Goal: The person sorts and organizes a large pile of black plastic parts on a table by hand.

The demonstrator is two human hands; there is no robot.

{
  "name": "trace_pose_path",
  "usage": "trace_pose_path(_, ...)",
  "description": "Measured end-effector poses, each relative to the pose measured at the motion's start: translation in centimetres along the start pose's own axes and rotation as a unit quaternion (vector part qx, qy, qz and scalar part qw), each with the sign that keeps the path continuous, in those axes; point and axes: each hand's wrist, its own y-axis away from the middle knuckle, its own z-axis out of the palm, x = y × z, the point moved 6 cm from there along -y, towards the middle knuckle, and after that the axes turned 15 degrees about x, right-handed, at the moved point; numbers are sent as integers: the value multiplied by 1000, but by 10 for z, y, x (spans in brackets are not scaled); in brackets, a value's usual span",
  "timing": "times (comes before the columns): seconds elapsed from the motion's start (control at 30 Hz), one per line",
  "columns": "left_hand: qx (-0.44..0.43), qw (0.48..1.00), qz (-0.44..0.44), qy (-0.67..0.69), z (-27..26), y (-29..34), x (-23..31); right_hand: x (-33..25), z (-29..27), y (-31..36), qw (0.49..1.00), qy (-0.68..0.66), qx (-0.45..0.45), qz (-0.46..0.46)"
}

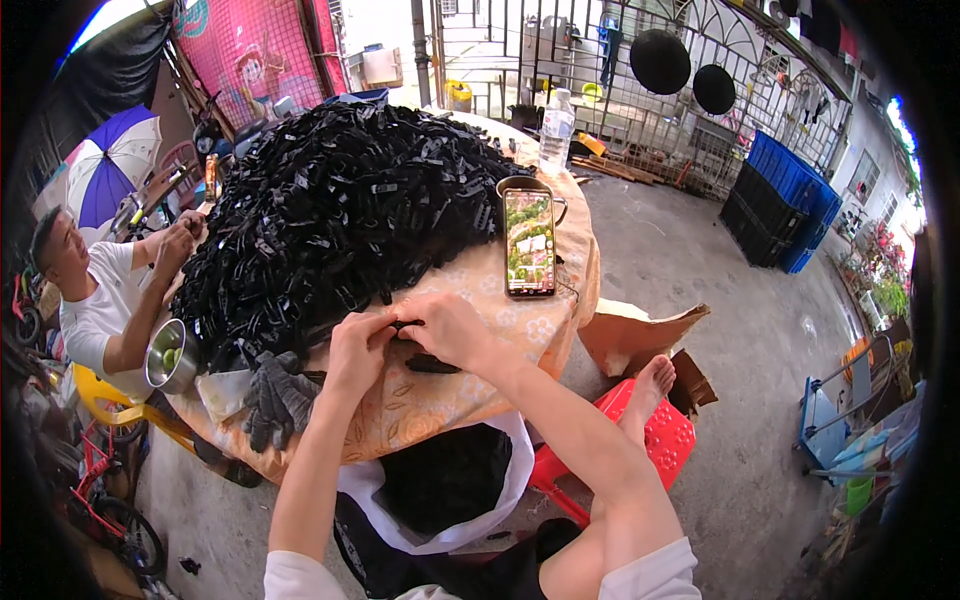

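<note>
My left hand (356, 352) and my right hand (452, 330) meet at the near edge of a round table. Their fingertips pinch a small black plastic piece (404, 328) between them; the fingers hide most of it, so its exact kind is unclear. Another dark piece (432, 365) lies on the patterned tablecloth (400, 425) just below my right hand. Beyond both hands rises a big heap of black plastic clip-like pieces (350, 190). Under the table edge, a white sack (520, 465) stands open with a dark mass inside.
A phone (530, 245) leans on a metal mug (522, 184), near a water bottle (556, 132). Grey gloves (278, 400) and a metal bowl (180, 365) sit left. Across the heap another person (105, 290) works. A red stool (660, 440) and cardboard (635, 340) stand right.
</note>
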Motion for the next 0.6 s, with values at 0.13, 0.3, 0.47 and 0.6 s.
trace_pose_path(0.13,-12,999,32,17,1,-4,3,0,0,-1,999,44,-23,12)
trace_pose_path(0.3,-14,999,26,12,0,-1,-8,-5,9,-3,997,65,-22,26)
trace_pose_path(0.47,-18,998,64,7,6,-2,5,7,5,3,1000,7,0,29)
trace_pose_path(0.6,-16,997,71,7,2,1,2,4,8,3,999,-10,-7,40)
